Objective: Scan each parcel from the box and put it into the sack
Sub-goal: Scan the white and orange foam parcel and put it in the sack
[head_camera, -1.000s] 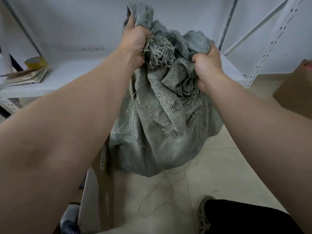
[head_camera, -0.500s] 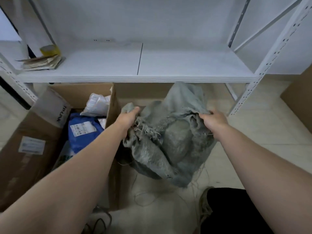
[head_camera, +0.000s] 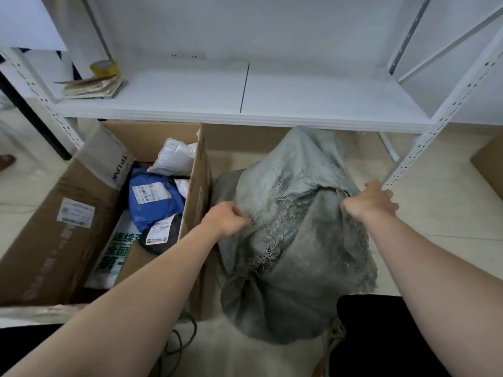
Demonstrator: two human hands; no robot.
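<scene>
A grey-green woven sack (head_camera: 294,240) with a frayed rim stands on the floor to the right of an open cardboard box (head_camera: 196,186). My left hand (head_camera: 226,217) pinches the sack's rim on its left side, close to the box wall. My right hand (head_camera: 370,204) grips the rim on the right. Inside the box lie a blue parcel (head_camera: 155,200) with a white label, a white bagged parcel (head_camera: 174,159), a dark parcel (head_camera: 160,235) and a white-and-green mailer (head_camera: 114,254).
A white metal shelf (head_camera: 245,104) spans the view above the box and sack; a tape roll (head_camera: 104,68) and a stack of papers (head_camera: 92,87) sit at its left. Its right post (head_camera: 435,123) stands near my right hand. Another cardboard box (head_camera: 490,167) is at far right.
The sack was held up high, bunched in both hands; it has come down to the floor beside the box, and my hands now pull its rim apart.
</scene>
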